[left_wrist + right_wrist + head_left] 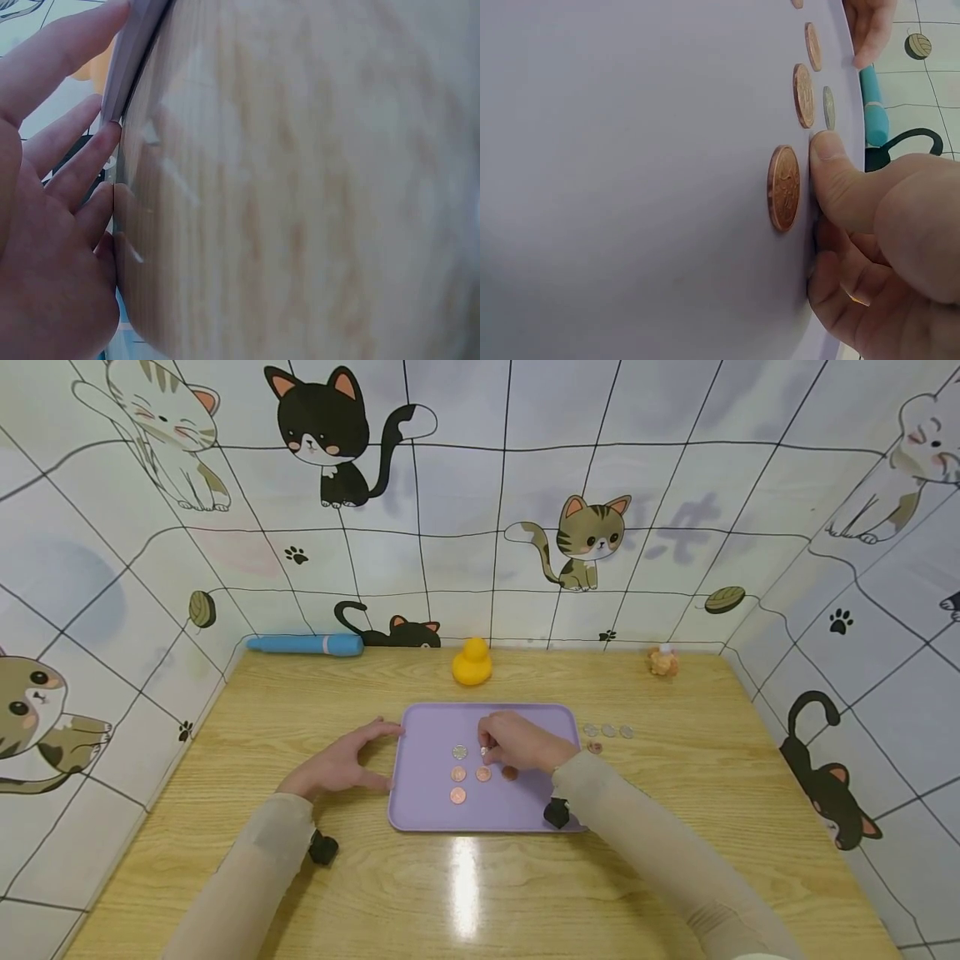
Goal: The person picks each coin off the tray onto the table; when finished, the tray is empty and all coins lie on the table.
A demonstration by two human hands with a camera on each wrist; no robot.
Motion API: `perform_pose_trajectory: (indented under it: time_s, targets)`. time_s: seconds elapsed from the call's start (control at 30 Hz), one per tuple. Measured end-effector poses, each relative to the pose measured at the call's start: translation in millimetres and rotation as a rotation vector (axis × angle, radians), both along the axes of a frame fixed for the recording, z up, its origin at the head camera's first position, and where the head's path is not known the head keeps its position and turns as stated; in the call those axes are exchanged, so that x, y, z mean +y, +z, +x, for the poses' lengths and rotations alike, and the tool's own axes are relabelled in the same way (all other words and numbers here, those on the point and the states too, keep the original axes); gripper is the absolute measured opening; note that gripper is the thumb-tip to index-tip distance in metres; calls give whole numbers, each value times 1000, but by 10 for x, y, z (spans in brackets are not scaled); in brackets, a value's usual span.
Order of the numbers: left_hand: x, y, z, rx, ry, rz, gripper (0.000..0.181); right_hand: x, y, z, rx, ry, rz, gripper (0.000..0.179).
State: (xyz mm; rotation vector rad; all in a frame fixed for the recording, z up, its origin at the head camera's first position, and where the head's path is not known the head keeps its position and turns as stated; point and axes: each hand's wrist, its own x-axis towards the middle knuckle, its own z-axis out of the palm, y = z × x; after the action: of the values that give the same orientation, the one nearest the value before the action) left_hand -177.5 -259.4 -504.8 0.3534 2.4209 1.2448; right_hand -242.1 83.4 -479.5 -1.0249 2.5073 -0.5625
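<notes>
A lilac tray lies on the table, bearing several coins. My right hand is over its middle and pinches a small silver coin low at the tray surface; in the right wrist view the thumb hides that coin. Left of it lies another silver coin. Below these sits a row of copper coins, with one more copper coin beneath the left one. A copper coin appears closest in the right wrist view. My left hand, fingers spread, touches the tray's left edge.
On the wooden table, right of the tray, are silver coins and a copper coin. Along the back stand a yellow rubber duck, a blue stick-shaped thing and a small orange-brown figure. Cat-printed cloth surrounds the table.
</notes>
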Motion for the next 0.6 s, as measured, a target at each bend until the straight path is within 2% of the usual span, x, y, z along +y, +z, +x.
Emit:
perform_pose_trajectory:
  time_s: [0.6]
  targets:
    - [-13,-17,-5,-6,3,0,85,47,40,7,-77,-28,-84,13]
